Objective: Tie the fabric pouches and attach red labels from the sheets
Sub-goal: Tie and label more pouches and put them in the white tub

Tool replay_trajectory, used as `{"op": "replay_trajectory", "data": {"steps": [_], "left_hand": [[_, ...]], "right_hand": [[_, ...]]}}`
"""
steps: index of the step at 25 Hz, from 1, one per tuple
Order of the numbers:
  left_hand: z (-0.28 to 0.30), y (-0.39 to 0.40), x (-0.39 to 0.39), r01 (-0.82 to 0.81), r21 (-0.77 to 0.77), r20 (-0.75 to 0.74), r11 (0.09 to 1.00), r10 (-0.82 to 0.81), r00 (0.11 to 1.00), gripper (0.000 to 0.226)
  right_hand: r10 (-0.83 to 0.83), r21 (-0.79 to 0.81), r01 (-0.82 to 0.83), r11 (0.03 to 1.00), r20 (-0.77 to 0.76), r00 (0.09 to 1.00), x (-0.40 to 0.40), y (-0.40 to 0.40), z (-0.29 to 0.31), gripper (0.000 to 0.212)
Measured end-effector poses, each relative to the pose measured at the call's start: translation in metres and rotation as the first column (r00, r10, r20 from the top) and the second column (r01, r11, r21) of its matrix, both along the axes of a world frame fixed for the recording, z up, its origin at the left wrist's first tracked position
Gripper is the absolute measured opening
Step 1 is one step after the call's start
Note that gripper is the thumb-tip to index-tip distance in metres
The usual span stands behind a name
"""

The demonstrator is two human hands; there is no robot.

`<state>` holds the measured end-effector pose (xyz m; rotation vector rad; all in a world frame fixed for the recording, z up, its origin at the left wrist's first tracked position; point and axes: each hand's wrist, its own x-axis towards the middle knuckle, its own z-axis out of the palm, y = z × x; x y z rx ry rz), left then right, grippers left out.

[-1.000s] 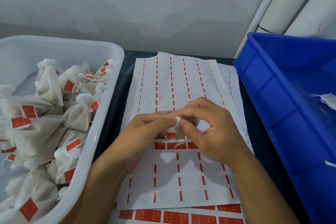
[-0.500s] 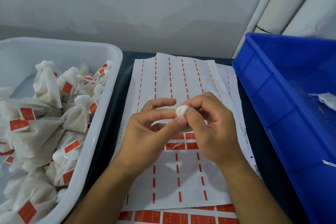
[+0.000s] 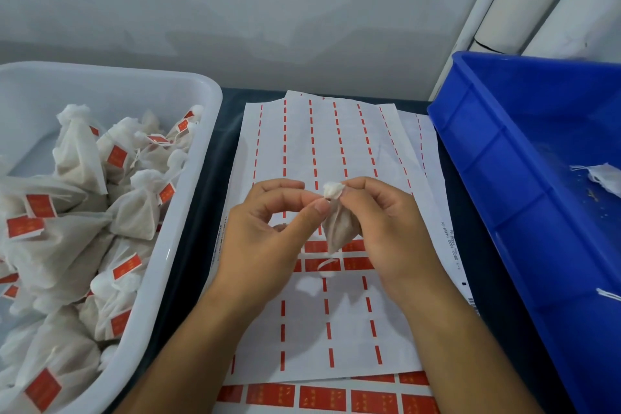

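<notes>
Both hands were raised over the middle of the label sheet point(image 3: 336, 144), working one small fabric pouch point(image 3: 339, 225) between them. The left hand point(image 3: 265, 235) had thumb and forefinger pinched together at the pouch's gathered neck, at about 9 o'clock from its white tuft. The right hand point(image 3: 386, 228) curled round the pouch from 3 o'clock, fingertips closed on the neck, with the pouch body hanging against its palm side.

Under the hands two short rows of red labels point(image 3: 353, 264) remained on the sheet; elsewhere only red dashes ran in columns toward 12 and 6 o'clock. Small printed numerals ran along the sheet's right edge, too fine to read with certainty. A fuller label sheet point(image 3: 322, 397) showed at 6 o'clock, its gold print unreadable.

At 9 o'clock a white tub point(image 3: 188, 198) held tied, labelled pouches point(image 3: 77, 228); its rim lay just beside the sheet, a narrow dark strip of table point(image 3: 205, 228) between them. At 3 o'clock stood a blue crate point(image 3: 497, 178), its near wall close to the sheet's right edge, with one loose white pouch point(image 3: 605, 178) inside.
</notes>
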<state>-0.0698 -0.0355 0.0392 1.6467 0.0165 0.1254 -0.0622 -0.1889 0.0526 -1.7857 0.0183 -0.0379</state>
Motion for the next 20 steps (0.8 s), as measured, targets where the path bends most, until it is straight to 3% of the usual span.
{"op": "replay_trajectory", "data": {"steps": [3, 5, 10, 15, 20], "left_hand": [[-0.0023, -0.0013, 0.0014, -0.009, 0.035, -0.055, 0.999, 0.011, 0.998, 0.011], [-0.0036, 0.0003, 0.0020, 0.014, 0.028, -0.074, 1.000, -0.012, 0.997, 0.013], [-0.0011, -0.0005, 0.0008, 0.042, -0.009, -0.119, 0.999, -0.043, 0.992, 0.017], [-0.0028, -0.0030, 0.0010, 0.044, 0.033, -0.143, 0.998, -0.039, 0.989, 0.015], [-0.0062, -0.0048, -0.0004, -0.125, 0.246, 0.111, 0.961, 0.100, 0.989, 0.012]], "right_hand": [[0.023, 0.079, -0.011, 0.997, -0.147, 0.989, 0.0029, -0.0005, -0.0038, 0.025], [0.074, 0.212, -0.024, 0.977, -0.233, 0.970, 0.0038, -0.0011, -0.0050, 0.031], [0.240, 0.538, -0.008, 0.843, -0.362, 0.901, 0.0057, -0.0033, -0.0079, 0.026], [0.281, 0.559, -0.036, 0.828, -0.359, 0.890, 0.0056, -0.0063, -0.0064, 0.023], [0.211, 0.477, 0.002, 0.879, -0.392, 0.895, 0.0054, -0.0057, -0.0071, 0.033]]}}
